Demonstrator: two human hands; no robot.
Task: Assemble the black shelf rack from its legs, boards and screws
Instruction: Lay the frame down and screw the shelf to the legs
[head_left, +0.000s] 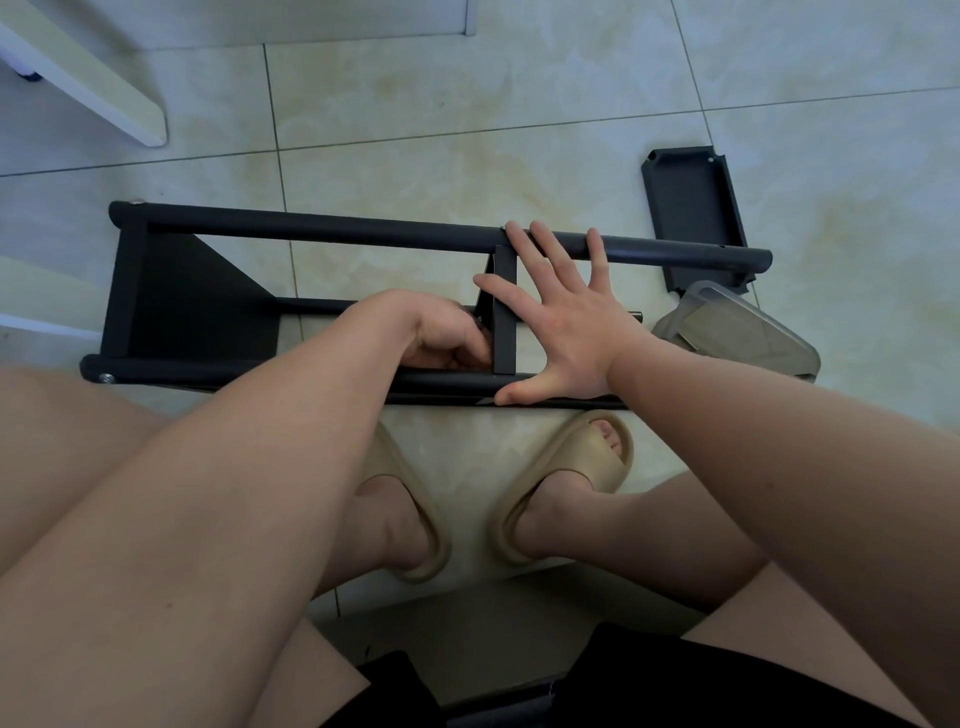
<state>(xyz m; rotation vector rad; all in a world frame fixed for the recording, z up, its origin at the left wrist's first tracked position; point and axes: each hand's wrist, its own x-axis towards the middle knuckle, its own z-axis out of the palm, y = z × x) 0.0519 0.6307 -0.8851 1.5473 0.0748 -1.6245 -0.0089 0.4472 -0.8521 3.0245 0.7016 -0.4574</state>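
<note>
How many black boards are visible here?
3: left-end board fixed between the legs, middle board under the right hand, loose board on the floor far right. More may be hidden.

A single wide-angle view from a camera worn on the person's head. It looks steeply down and a little forward at a pale tiled floor (519, 104). Bare forearms and thighs fill the lower half, very close to the lens. Two feet in tan sandals (571, 467) sit low in the centre. A black rack (311, 231) lies on its side across the middle, within arm's reach, with the left hand (447, 338) and right hand (566, 322) on it. The top-left corner takes in white furniture (104, 88). Straight lines bend slightly near the frame's edges.
</note>
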